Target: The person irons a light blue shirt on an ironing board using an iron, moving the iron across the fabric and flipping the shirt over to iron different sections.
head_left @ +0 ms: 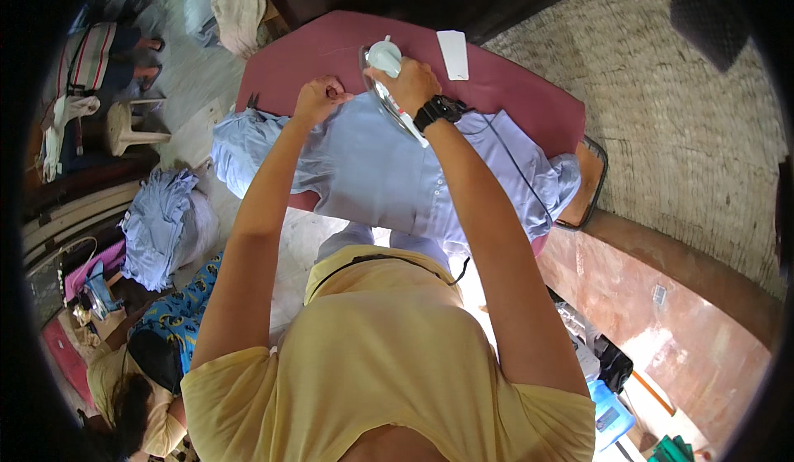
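Observation:
A light blue buttoned shirt [372, 172] lies spread across a maroon padded ironing board [331, 44], its near part hanging over the edge. My right hand [411, 88] is wrapped round the handle of a clothes iron [385, 55], which rests at the shirt's far edge, left of the button row. My left hand [321, 100] is closed at the far edge of the shirt, left of the iron, with fingers curled and pinching the cloth. Over the right part of the shirt runs a dark cord [517, 164].
A white card [453, 55] and small dark snips [252, 100] lie on the board. Left stand a heap of blue garments [161, 226] and a plastic stool [132, 127]. One person [136, 396] is at lower left, another's legs [136, 57] at upper left. A rough wall [612, 57] borders the right.

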`<state>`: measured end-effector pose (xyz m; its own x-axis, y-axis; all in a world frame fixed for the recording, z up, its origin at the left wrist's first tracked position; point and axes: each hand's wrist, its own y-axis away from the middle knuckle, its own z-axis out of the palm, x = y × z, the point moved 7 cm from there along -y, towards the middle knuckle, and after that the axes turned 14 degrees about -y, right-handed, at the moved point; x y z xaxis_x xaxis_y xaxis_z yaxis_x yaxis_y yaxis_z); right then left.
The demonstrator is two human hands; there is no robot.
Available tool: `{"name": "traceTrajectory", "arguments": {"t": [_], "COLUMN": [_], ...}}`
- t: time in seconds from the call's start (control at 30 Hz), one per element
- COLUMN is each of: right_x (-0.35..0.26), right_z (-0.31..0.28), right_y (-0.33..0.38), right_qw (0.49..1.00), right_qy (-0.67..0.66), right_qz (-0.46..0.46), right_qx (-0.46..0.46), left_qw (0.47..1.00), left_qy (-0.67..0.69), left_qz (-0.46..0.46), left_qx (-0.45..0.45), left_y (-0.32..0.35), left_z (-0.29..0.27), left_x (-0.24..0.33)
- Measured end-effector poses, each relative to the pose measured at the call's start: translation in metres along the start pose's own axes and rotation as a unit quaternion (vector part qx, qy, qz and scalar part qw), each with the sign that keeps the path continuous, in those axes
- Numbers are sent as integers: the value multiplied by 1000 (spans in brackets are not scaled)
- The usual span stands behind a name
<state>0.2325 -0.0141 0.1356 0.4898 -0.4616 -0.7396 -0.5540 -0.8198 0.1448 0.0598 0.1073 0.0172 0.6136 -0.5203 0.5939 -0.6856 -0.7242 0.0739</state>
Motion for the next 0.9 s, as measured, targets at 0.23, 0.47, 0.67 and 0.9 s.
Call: {"name": "traceTrajectory", "arguments": {"t": [0.23, 0.47, 0.67, 0.9], "right_x": [75, 145, 167, 165], "right_z": [-128, -169, -173, -170], "right_y": [93, 94, 82, 74], "right_qw": [995, 984, 962, 968], "right_qy": [12, 58, 106, 99], "right_qz": [-64, 31, 79, 89], "right_qx": [77, 163, 241, 211], "left_qw": [992, 983, 962, 989], "left_qy": [55, -95, -253, 48], "left_qz": [30, 126, 46, 118], "left_qx": [111, 95, -89, -76], "left_y": [-37, -133, -164, -163], "left_z": [-10, 68, 99, 76], "left_x": [56, 164, 199, 196]}}
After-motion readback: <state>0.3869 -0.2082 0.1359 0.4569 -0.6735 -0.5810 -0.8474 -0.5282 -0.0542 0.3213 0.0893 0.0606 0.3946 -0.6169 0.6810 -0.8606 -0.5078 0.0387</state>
